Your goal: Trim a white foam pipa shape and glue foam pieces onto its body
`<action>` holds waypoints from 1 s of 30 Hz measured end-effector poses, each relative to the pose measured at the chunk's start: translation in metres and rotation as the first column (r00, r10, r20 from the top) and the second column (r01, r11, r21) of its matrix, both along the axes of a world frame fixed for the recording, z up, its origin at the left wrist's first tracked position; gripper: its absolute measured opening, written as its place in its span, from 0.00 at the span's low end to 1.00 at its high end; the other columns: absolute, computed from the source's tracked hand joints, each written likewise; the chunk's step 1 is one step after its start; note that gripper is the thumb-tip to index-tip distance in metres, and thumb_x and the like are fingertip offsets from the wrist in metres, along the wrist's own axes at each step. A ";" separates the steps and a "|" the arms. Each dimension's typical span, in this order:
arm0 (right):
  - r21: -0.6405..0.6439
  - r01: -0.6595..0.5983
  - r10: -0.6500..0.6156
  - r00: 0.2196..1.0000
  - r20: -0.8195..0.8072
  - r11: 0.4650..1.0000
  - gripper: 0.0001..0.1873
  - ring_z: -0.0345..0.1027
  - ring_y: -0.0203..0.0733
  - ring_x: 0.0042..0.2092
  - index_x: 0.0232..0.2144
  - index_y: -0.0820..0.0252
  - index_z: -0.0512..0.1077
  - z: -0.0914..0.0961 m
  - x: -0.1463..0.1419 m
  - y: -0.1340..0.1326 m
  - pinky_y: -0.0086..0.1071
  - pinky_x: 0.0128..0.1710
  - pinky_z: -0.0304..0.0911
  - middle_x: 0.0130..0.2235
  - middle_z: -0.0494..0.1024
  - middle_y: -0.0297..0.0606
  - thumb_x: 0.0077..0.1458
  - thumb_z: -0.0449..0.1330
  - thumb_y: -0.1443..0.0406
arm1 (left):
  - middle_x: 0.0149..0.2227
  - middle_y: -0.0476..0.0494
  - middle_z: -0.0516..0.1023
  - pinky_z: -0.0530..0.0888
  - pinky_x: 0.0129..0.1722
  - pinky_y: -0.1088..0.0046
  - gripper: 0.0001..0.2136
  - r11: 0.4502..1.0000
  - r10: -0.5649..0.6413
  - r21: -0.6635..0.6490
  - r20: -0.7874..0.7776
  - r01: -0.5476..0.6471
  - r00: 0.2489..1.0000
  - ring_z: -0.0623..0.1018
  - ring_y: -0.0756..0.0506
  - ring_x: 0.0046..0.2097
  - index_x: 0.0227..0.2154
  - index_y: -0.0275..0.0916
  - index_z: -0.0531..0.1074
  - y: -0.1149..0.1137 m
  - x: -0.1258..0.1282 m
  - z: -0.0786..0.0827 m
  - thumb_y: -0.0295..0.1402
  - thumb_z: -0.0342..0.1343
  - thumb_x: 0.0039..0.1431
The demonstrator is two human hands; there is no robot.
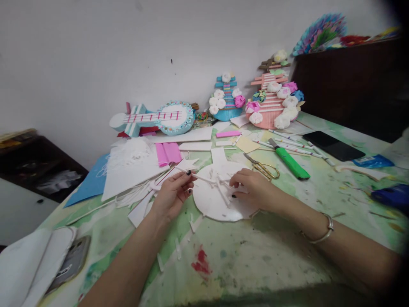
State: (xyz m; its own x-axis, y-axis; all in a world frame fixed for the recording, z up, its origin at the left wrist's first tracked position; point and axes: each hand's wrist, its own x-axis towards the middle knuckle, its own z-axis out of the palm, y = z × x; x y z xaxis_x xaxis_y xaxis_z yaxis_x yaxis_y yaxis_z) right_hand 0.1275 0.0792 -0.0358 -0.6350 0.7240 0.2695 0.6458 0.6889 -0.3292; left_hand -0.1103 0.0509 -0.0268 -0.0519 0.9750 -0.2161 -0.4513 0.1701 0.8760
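A round white foam board (pixel 207 204) with a short neck lies flat on the table in front of me, with several thin white strips and scraps scattered on it. At its left edge my left hand (pixel 174 192) pinches a thin white foam strip (pixel 204 177) between thumb and fingers, and the strip reaches over the board. My right hand (pixel 252 187) hovers at the board's right side, fingers curled and close together above the loose pieces. What sits between its fingertips, if anything, is too small to make out. Gold-handled scissors (pixel 263 166) lie just behind that hand.
A green utility knife (pixel 292 162), several markers (pixel 297 147) and a black phone (pixel 332 144) lie to the right. White foam sheets (pixel 128 175) and a pink piece (pixel 168 153) are at left. Decorated instrument models (pixel 228 104) stand by the wall. Another phone (pixel 70 262) lies front left.
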 end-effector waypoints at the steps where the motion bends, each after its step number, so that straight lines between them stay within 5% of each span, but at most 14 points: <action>1: -0.012 0.015 -0.014 1.000 0.011 1.000 0.08 0.65 0.40 0.36 0.33 0.62 0.72 -0.002 -0.001 0.001 0.29 0.34 0.57 0.34 0.74 0.41 0.47 0.59 0.72 | 0.27 0.48 0.74 0.68 0.20 0.85 0.10 1.000 -0.001 0.002 -0.002 0.001 1.000 0.70 0.57 0.24 0.34 0.30 0.75 0.000 0.000 0.000 0.27 0.62 0.47; 12: -0.051 0.161 -0.166 0.979 -0.122 0.986 0.09 0.67 0.35 0.31 0.32 0.59 0.72 0.003 0.020 0.020 0.26 0.31 0.58 0.30 0.75 0.34 0.47 0.55 0.74 | 0.28 0.47 0.75 0.68 0.21 0.85 0.10 1.000 0.002 0.014 -0.045 -0.001 0.999 0.71 0.57 0.25 0.34 0.32 0.76 0.002 -0.003 -0.004 0.29 0.63 0.48; 24: -0.017 0.157 -0.157 0.987 -0.015 0.987 0.17 0.67 0.40 0.36 0.31 0.60 0.74 -0.004 0.030 0.037 0.29 0.35 0.59 0.33 0.76 0.38 0.46 0.48 0.78 | 0.29 0.47 0.77 0.68 0.21 0.85 0.12 1.000 -0.004 0.011 -0.072 0.005 0.997 0.71 0.57 0.24 0.35 0.32 0.75 0.000 -0.001 -0.003 0.29 0.64 0.45; 30: 0.048 0.274 -0.273 0.961 -0.041 0.960 0.16 0.68 0.40 0.39 0.34 0.60 0.74 0.001 0.037 0.039 0.29 0.38 0.59 0.37 0.77 0.38 0.48 0.49 0.76 | 0.30 0.45 0.78 0.68 0.21 0.85 0.13 0.999 0.027 0.029 -0.119 -0.024 0.993 0.71 0.57 0.24 0.34 0.32 0.75 0.001 -0.001 -0.004 0.30 0.65 0.44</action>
